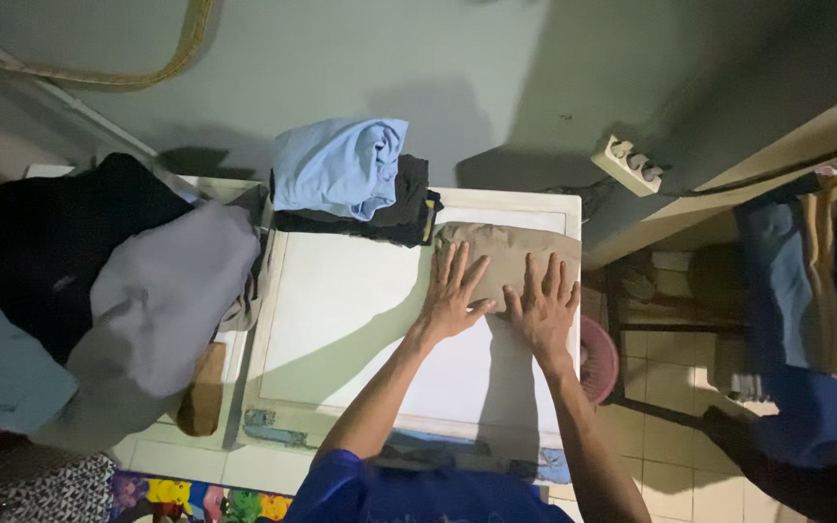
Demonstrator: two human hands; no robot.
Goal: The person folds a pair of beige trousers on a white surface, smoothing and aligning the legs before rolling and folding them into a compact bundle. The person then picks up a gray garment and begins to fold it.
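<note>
While both palms lie flat, I read the grip as no grip at all: my left hand (450, 295) and right hand (544, 305) are spread wide, fingers apart, pressing down on the folded tan garment (506, 254) and closed on nothing. The left hand covers the garment's near-left part, with its fingertips reaching up over the cloth; the right hand sits just beside it, covering the near-right part. The garment itself lies at the far right corner of the white surface (341, 320), its right edge close to the surface's right edge.

To press well, I judge the palms should stay flat and slide outward from the middle, so the creases run to the edges and the fold does not shift; pushing too far right could nudge the bundle off the side, where a pink basin (601, 360) shows below.

Along the far edge, toward the left corner, a rolled light blue garment (339, 167) rests on a dark folded stack (401, 208), near the tan one but apart from it. Off the left edge a heap of loose clothes (147, 281), grey and black, is piled up.
</note>
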